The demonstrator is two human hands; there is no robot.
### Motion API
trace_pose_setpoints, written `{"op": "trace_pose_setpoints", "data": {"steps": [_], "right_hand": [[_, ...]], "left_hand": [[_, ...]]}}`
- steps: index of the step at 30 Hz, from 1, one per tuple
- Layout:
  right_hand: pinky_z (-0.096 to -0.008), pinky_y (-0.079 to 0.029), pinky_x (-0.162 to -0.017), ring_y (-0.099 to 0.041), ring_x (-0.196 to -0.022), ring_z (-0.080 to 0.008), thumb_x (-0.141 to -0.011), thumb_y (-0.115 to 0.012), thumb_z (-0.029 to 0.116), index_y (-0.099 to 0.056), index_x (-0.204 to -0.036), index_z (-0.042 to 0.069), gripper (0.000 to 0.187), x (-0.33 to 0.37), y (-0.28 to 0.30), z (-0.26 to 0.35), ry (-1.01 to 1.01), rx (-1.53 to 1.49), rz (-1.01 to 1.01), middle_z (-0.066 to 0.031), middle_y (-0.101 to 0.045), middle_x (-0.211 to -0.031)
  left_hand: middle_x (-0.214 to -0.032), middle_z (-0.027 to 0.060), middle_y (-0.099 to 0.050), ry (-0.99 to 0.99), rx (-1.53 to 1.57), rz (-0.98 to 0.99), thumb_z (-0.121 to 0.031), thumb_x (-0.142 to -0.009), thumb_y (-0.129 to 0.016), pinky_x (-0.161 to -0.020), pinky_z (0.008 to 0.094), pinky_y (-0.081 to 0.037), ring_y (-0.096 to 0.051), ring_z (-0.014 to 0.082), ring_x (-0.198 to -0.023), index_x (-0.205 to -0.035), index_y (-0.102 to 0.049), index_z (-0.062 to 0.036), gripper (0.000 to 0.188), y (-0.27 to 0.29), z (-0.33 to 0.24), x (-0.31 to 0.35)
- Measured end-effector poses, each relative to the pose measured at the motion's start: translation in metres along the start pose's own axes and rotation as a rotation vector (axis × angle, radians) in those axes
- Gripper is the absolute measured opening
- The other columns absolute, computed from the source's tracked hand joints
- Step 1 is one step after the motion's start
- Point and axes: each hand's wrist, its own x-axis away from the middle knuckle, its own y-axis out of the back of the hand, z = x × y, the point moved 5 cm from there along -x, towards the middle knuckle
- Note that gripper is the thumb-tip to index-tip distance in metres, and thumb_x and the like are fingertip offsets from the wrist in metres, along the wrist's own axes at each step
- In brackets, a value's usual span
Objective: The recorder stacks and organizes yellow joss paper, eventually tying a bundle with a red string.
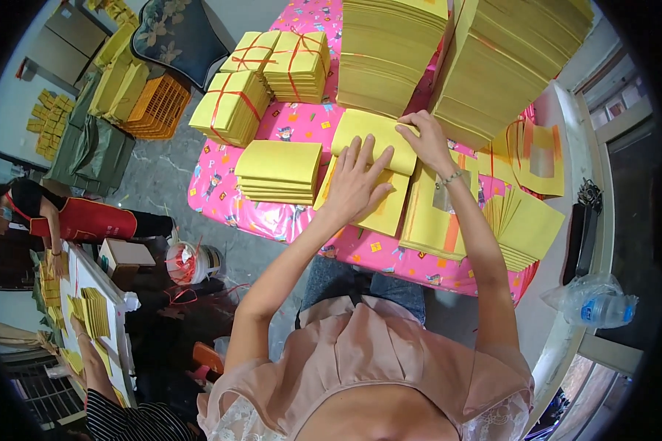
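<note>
A yellow paper sheet [364, 131] lies partly folded over on a stack of similar yellow paper [382, 213] at the near side of the table. My left hand [357, 180] rests flat across it, fingers spread, holding nothing. At the sheet's upper right edge, the bent fingers of my right hand [424, 140] close on the paper. A pile of folded yellow paper [278, 170] sits left of my left hand. Beneath my right forearm is another yellow stack with orange printed strips [438, 213]. Farther right, folded yellow papers [526, 228] fan out.
A pink patterned cloth [272, 220] covers the table. Tall yellow paper stacks [390, 59] rise at the back; bundles tied with red string [232, 106] stand back left. A water bottle [607, 310] lies at the right. Two people work at a white table [114, 309] on the left.
</note>
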Motion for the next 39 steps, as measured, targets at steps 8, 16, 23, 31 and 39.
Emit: {"op": "trace_pose_setpoints", "data": {"steps": [8, 16, 23, 31, 39], "right_hand": [[-0.0434, -0.045, -0.088, -0.061, -0.102, -0.0293, -0.088, -0.066, 0.039, -0.068, -0.107, 0.006, 0.038, -0.021, -0.011, -0.007, 0.048, 0.114, 0.093, -0.0113, -0.065, -0.103], [-0.0487, -0.042, -0.093, -0.059, -0.109, -0.0325, -0.089, -0.064, 0.041, -0.064, -0.118, 0.007, 0.045, -0.022, -0.032, -0.011, 0.038, 0.063, 0.200, -0.0140, -0.064, -0.112], [-0.0485, -0.043, -0.091, -0.059, -0.108, -0.0329, -0.089, -0.065, 0.039, -0.064, -0.117, 0.006, 0.043, -0.020, -0.034, -0.010, 0.060, 0.081, 0.197, -0.0147, -0.064, -0.110], [-0.0473, -0.043, -0.089, -0.058, -0.107, -0.0326, -0.088, -0.066, 0.038, -0.065, -0.114, 0.006, 0.041, -0.021, -0.032, -0.006, 0.054, 0.092, 0.192, -0.0137, -0.062, -0.108], [-0.0457, -0.043, -0.089, -0.057, -0.108, -0.0326, -0.087, -0.067, 0.036, -0.064, -0.115, 0.006, 0.041, -0.022, -0.032, -0.006, 0.043, 0.113, 0.202, -0.0137, -0.061, -0.106]], "left_hand": [[-0.150, 0.0237, -0.031, 0.005, 0.009, 0.021, -0.043, -0.093, -0.054, -0.113, 0.0560, -0.022, -0.028, 0.0460, -0.137, -0.149, -0.034, -0.0198, 0.064, -0.008, 0.003, -0.011], [-0.146, 0.0227, -0.035, 0.000, 0.003, 0.018, -0.043, -0.094, -0.053, -0.112, 0.0552, -0.024, -0.031, 0.0447, -0.135, -0.150, -0.033, -0.0210, 0.064, -0.009, 0.002, -0.011], [-0.136, 0.0244, -0.042, 0.030, 0.121, 0.005, -0.043, -0.089, -0.059, -0.111, 0.0581, -0.025, -0.031, 0.0485, -0.132, -0.145, -0.039, -0.0135, 0.066, -0.004, 0.002, -0.009], [-0.143, 0.0235, -0.039, 0.032, 0.047, 0.037, -0.049, -0.091, -0.054, -0.112, 0.0588, -0.023, -0.028, 0.0476, -0.137, -0.147, -0.039, -0.0165, 0.066, -0.007, 0.004, 0.000], [-0.146, 0.0247, -0.037, 0.043, 0.083, 0.062, -0.051, -0.091, -0.054, -0.113, 0.0583, -0.022, -0.027, 0.0480, -0.137, -0.147, -0.039, -0.0162, 0.067, -0.008, 0.006, 0.000]]}}
